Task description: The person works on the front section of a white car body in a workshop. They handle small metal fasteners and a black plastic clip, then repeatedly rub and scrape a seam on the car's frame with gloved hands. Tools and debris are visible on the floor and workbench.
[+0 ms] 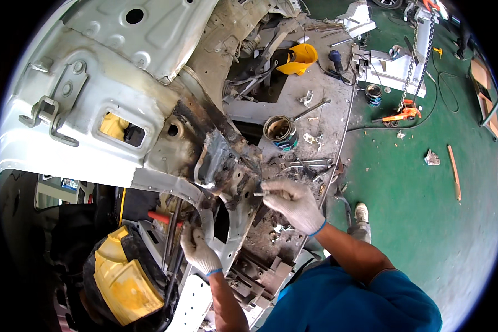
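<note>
Right hand: a white-gloved hand (295, 206) reaches across from the person's right, thumb and fingers pinched together on a thin pale stub (258, 194) — a short end of it juts out to the left, and I cannot make out what it is.
Left hand: the other white-gloved hand (199, 253) is lower and nearer the person, fingers bent inward beside the curved edge of the metal; whether they grip anything, I cannot tell.
Red bar: a red handle-like piece (161, 218) lies just left of those left fingertips.
Car body: a large, pale grey-green shell (94, 160), cut open, fills the upper left, with holes and a bolted bracket (66, 91).
Scorched corner: a dented silver patch (218, 155) sits amid rust and burn marks; the stub is near it, to its lower right.
Bench: a grimy metal surface (329, 133) carries an open can (288, 145) with dark residue inside, a wrench (312, 108) just beside the can, and a yellow, helmet-like shell (300, 60) farther back.
Floor: green and glossy (382, 171) on the right — an orange tool (405, 113) by a hanging chain (412, 72), a crumpled scrap (432, 157) and a narrow brown strip (454, 171).
Person: blue shirt (354, 299), bare forearms.
</note>
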The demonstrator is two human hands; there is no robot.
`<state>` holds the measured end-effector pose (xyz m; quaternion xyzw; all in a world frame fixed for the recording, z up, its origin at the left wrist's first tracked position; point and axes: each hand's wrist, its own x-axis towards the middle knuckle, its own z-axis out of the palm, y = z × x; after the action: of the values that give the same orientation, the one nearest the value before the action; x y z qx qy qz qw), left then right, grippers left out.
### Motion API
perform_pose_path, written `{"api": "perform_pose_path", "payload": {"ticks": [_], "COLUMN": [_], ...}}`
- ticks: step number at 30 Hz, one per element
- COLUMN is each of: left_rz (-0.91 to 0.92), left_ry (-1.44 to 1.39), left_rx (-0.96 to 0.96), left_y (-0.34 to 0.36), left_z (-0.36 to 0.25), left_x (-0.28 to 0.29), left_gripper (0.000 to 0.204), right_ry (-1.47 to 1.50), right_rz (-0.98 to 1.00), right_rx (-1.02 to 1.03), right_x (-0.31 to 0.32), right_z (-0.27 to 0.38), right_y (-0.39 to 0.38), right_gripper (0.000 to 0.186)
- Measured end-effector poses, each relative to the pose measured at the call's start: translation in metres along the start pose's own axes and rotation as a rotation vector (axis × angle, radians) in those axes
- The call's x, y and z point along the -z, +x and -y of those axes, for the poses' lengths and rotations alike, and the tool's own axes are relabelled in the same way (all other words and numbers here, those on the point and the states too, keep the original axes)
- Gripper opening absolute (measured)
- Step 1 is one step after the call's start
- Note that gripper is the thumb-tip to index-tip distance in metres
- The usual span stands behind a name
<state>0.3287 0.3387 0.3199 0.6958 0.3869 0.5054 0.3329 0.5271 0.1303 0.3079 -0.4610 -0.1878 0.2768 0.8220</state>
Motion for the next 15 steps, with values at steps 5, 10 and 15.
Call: {"api": "perform_pose_path", "payload": {"ticks": [5, 10, 15], "left_rz": [-0.01, -0.003, -0.051], "left_ry": [0.457, 0.634, 0.684], "left_rx": [-0.204, -0.231, -0.274], "left_y": [0.042, 0.036, 0.039], "left_z": [0.032, 0.04, 0.045], "left_x": [-0.009, -0.025, -0.021], "left_gripper": [0.034, 0.033, 0.032], "right_ry": [-0.126, -0.301, -0.408], "right_rz": [-0.078, -0.191, -0.155], "right_rx": [0.303, 0.568, 0.616], "right_x": [-0.022, -0.021, -0.028], "right_z": [0.012, -0.005, -0.005], "right_y": [0.04, 0.078, 0.088], "right_gripper": [0.031, 0.03, 0.029]}}
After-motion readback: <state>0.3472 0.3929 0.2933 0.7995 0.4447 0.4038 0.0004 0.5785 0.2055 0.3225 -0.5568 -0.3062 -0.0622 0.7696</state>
